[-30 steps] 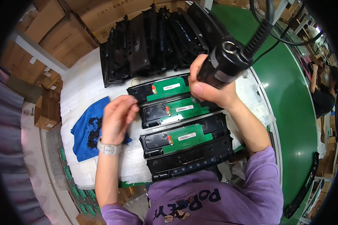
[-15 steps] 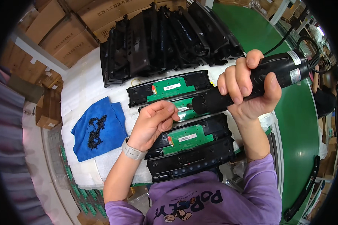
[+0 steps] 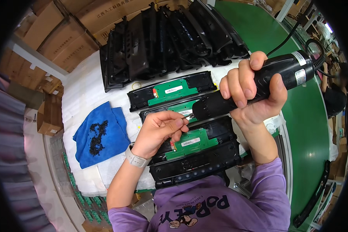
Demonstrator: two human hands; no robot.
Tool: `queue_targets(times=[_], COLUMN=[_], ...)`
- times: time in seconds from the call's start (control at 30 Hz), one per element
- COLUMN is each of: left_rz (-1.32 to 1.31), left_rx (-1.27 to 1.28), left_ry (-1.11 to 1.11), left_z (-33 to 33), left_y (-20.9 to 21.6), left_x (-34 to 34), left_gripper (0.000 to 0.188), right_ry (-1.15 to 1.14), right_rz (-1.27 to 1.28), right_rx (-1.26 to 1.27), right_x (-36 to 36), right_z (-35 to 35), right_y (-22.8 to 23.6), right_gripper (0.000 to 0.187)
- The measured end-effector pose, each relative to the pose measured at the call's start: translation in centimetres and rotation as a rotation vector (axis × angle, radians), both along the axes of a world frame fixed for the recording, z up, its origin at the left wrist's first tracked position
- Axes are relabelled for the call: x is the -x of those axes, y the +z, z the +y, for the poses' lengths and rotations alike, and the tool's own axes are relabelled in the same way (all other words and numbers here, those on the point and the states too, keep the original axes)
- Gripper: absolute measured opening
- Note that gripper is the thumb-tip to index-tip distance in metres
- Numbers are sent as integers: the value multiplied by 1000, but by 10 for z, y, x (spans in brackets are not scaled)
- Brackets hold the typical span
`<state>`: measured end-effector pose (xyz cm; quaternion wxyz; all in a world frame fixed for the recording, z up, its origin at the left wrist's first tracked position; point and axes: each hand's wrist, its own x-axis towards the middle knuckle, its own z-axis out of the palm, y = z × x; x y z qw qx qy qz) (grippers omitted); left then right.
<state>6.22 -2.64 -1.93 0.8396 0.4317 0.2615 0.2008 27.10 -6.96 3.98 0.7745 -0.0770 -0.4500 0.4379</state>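
The black electric screwdriver (image 3: 263, 82), nose-down a second ago, now lies sideways above the green circuit boards (image 3: 189, 142), wrapped firmly by the right hand (image 3: 254, 108). The left hand (image 3: 161, 129) has come to the bit (image 3: 190, 115), thumb and forefinger pinched together; any screw there is too small to tell. Attention thus seems to be on the bit. Loose black screws (image 3: 98, 138) lie on a blue cloth (image 3: 114, 120) on the white-covered table (image 3: 79, 96); black plastic housings (image 3: 170, 42) and cardboard boxes (image 3: 65, 44) stand beyond.

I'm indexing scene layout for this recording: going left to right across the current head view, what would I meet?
Grey-purple curtain → blue cloth bearing small black pieces → left hand → right hand gripping the black electric screwdriver → long black strip.
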Motion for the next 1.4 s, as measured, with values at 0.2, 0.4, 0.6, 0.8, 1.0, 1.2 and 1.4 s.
queue_targets(times=[0.2, 0.4, 0.6, 0.8, 1.0, 1.2, 1.4], left_rz=[-3, 211, 479, 306, 253, 265, 278], left_rx=[-36, -242, -639, -568, -527, -451, -429], left_ry=[62, -11, 109, 200, 228, 199, 160], left_z=[-3, -3, 6, 12, 13, 15, 14], left_y=[-2, 8, 0, -4, -6, -10, -10], left_x=[-1, -2, 4, 3, 2, 3, 1], left_gripper=[15, 10, 10, 13, 11, 8, 8], right_ry=[-14, 13, -94, -160, -140, -115, -153], right_rz=[1, 52, -245, -508, -531, -523, -613], right_rx=[3, 47, 262, 365, 397, 377, 292], right_x=[6, 4, 10, 16, 19, 32, 32], right_z=[-2, 0, 6, 6, 5, 7, 5], right_y=[-1, 3, -4, -8, -7, -12, -14], right_gripper=[35, 29, 20, 31, 25, 21, 21])
